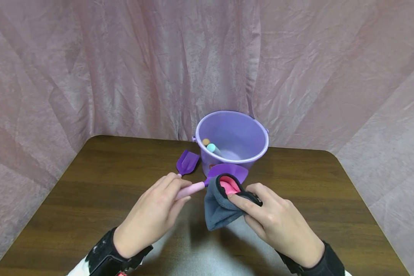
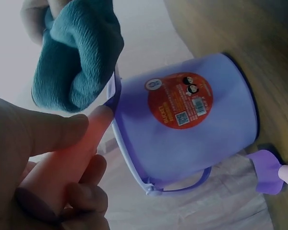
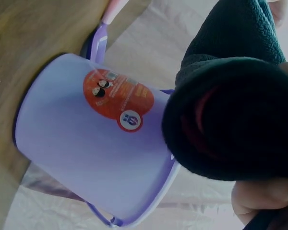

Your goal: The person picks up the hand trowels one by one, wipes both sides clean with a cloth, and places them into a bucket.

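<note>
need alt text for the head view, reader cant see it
A left hand grips a purple shovel by its pink handle while the right hand holds a grey-blue cloth item with a pink inside, over a brown table. Beyond them a lilac bucket stands before a pink curtain, with a second purple shovel to the bucket's left.
</note>
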Demonstrator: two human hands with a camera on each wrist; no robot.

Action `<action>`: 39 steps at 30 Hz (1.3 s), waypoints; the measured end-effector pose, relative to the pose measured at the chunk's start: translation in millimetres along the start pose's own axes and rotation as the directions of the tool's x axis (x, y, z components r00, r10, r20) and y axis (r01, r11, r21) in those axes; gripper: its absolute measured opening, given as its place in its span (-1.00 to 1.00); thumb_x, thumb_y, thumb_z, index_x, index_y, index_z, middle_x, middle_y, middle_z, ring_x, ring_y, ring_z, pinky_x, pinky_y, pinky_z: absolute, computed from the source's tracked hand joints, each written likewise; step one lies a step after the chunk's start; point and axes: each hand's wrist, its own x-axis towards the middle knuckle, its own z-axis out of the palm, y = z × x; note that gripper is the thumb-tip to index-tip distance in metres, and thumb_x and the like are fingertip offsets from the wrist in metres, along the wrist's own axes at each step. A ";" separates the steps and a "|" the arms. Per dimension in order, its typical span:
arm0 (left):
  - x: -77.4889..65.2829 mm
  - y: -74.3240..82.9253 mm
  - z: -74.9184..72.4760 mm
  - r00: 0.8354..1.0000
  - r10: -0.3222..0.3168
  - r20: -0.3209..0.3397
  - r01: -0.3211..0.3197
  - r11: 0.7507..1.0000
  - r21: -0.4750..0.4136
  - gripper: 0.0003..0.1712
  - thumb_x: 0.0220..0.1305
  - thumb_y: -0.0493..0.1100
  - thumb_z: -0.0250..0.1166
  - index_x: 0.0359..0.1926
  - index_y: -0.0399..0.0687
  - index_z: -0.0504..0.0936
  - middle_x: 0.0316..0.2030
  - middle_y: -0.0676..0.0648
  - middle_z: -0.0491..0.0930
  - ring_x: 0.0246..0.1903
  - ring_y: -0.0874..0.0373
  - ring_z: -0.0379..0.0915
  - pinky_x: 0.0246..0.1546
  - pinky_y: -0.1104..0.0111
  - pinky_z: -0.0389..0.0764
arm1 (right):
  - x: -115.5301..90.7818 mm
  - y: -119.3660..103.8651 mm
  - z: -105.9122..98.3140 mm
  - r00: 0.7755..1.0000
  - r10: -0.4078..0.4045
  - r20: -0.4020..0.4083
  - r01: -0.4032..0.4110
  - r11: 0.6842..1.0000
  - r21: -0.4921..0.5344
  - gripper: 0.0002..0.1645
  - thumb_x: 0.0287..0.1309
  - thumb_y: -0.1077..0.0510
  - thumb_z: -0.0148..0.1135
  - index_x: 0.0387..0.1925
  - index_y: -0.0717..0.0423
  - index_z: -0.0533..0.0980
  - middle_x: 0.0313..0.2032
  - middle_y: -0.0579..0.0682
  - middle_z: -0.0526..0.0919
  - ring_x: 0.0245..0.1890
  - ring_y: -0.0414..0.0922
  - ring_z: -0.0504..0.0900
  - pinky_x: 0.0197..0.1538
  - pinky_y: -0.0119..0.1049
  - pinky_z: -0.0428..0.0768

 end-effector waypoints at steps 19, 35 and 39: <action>0.8 -11.4 -26.8 0.996 -0.020 0.085 0.027 0.997 -0.078 -0.67 0.30 -0.31 0.50 0.05 -0.05 0.67 -0.07 0.19 0.60 -0.17 0.31 0.47 -0.15 0.34 0.57 | -7.0 17.1 -22.8 0.998 0.055 0.043 -0.051 0.995 -0.088 -0.50 0.51 0.10 -0.12 0.13 -0.13 0.74 -0.11 0.04 0.62 -0.35 -0.12 0.58 -0.68 -0.44 0.32; 0.9 -17.1 -37.0 0.995 0.068 0.068 -0.061 0.993 -0.103 -0.62 0.27 -0.34 0.51 0.07 -0.02 0.67 -0.15 0.19 0.55 -0.24 0.33 0.42 -0.16 0.55 0.40 | -12.4 25.9 -34.2 0.980 0.180 0.090 -0.169 0.978 -0.121 -0.48 0.28 0.14 0.03 0.15 -0.11 0.74 -0.11 -0.01 0.61 -0.41 -0.16 0.52 -0.61 -0.31 0.44; 0.8 -15.6 -36.4 0.995 0.065 0.081 -0.057 0.994 -0.094 -0.63 0.27 -0.34 0.52 0.05 0.01 0.68 -0.13 0.21 0.55 -0.21 0.34 0.42 -0.14 0.51 0.44 | -13.3 26.7 -34.5 0.977 0.197 0.085 -0.186 0.975 -0.121 -0.47 0.21 0.16 0.09 0.16 -0.11 0.74 -0.12 -0.02 0.61 -0.44 -0.19 0.48 -0.62 -0.31 0.43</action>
